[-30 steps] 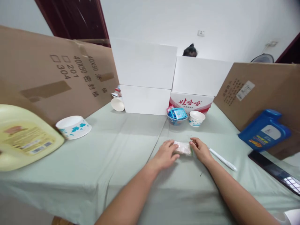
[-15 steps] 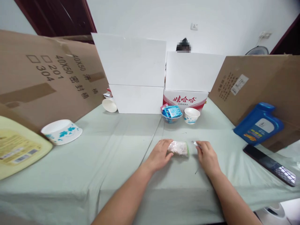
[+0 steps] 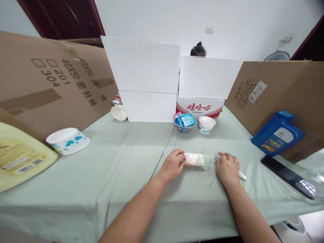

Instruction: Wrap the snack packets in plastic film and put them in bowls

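— Where to look for the wrapped packet?
— On the pale green cloth, between left hand and right hand, stretched lengthwise from left to right.
— Nearer to which?
— Left, held at that end by curled fingers.
— And on the right?
— Palm-down over a white pen; gripping or merely covering, impossible to tell.

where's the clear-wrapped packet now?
In the head view, the clear-wrapped packet lies right of centre on the green cloth, between the left hand, which touches its left end, and the right hand.

Right hand now apparently holds pen.
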A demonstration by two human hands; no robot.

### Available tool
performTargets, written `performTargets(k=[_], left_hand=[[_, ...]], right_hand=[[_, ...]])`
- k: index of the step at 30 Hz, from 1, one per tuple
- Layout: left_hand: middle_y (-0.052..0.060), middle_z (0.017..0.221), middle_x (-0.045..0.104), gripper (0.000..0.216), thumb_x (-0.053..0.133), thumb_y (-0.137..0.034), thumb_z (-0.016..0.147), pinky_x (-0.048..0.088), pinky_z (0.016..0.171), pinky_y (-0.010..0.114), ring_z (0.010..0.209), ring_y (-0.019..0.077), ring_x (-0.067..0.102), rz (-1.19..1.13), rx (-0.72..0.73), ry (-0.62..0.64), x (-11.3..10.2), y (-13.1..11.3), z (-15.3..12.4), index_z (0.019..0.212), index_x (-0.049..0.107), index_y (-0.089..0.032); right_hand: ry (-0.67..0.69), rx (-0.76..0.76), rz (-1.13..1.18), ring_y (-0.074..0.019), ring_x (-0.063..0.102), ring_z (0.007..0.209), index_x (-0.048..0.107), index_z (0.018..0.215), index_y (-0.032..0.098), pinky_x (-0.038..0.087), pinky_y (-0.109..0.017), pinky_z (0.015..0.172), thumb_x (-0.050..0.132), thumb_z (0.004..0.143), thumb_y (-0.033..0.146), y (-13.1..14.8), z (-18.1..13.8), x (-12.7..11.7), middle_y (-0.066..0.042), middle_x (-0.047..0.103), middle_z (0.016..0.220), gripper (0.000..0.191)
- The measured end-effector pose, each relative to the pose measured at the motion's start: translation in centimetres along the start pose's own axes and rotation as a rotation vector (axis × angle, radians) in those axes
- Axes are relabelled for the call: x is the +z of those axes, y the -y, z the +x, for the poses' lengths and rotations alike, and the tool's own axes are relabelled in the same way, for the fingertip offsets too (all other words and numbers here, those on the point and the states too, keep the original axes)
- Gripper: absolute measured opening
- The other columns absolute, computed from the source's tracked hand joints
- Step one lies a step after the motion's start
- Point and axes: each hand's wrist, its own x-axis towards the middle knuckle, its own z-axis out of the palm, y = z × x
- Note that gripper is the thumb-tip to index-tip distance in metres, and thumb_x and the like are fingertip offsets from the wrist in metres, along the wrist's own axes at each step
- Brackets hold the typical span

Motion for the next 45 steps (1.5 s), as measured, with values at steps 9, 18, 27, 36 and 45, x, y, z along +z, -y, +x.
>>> performTargets(k=[9,18,27,36,45], left_hand=[[-0.002,0.075,0.06,0.021,0.052,-0.007,0.07,0.046,0.072,0.028,0.071,0.0157,0.058,-0.225,-0.392,-0.296,-0.2,0.9,0.5,0.084,0.054,-0.022],[0.004,0.09,0.057,0.02,0.051,-0.014,0.077,0.046,0.079,0.03,0.085,0.0177,0.056,-0.029,-0.043,-0.769,-2.8,-0.2,-0.4,0.095,0.053,-0.022],[0.015,0.136,0.052,0.042,0.047,-0.024,0.092,0.03,0.107,0.051,0.131,0.0319,0.041,0.434,-0.229,0.139,-0.3,0.8,0.0,0.133,0.047,-0.017],[0.004,0.096,0.064,0.02,0.056,-0.006,0.076,0.039,0.096,0.036,0.101,0.0208,0.056,0.265,-0.121,0.155,-3.9,-0.4,0.4,0.081,0.068,-0.021],[0.003,0.094,0.067,0.016,0.048,-0.021,0.089,0.048,0.077,0.029,0.086,0.0187,0.063,0.154,-0.167,0.392,-5.1,-2.4,-0.1,0.09,0.064,-0.02]], right_hand=[[0.057,-0.217,0.469,-0.0277,0.056,0.109,0.06,0.113,0.021,0.045,-0.048,0.095,0.049,0.091,0.037,3.4,-0.2,-0.6,-0.013,0.062,0.115,0.029],[-0.323,-0.115,0.555,-0.0261,0.058,0.095,0.056,0.103,0.022,0.049,-0.044,0.08,0.046,0.091,0.03,3.0,-0.2,-2.5,-0.011,0.061,0.096,0.018],[-0.055,-0.221,0.257,-0.0328,0.051,0.117,0.052,0.125,0.013,0.038,-0.051,0.094,0.039,0.096,0.038,2.9,-0.1,0.2,-0.018,0.061,0.12,0.04],[-0.022,-0.268,0.537,-0.0221,0.06,0.082,0.063,0.092,0.021,0.044,-0.039,0.081,0.048,0.093,0.03,2.9,-0.1,-2.2,-0.007,0.066,0.083,0.018],[0.412,-0.138,0.653,-0.0184,0.063,0.071,0.062,0.092,0.022,0.049,-0.028,0.057,0.042,0.096,0.039,3.0,-0.5,-4.9,-0.004,0.068,0.077,0.027]])
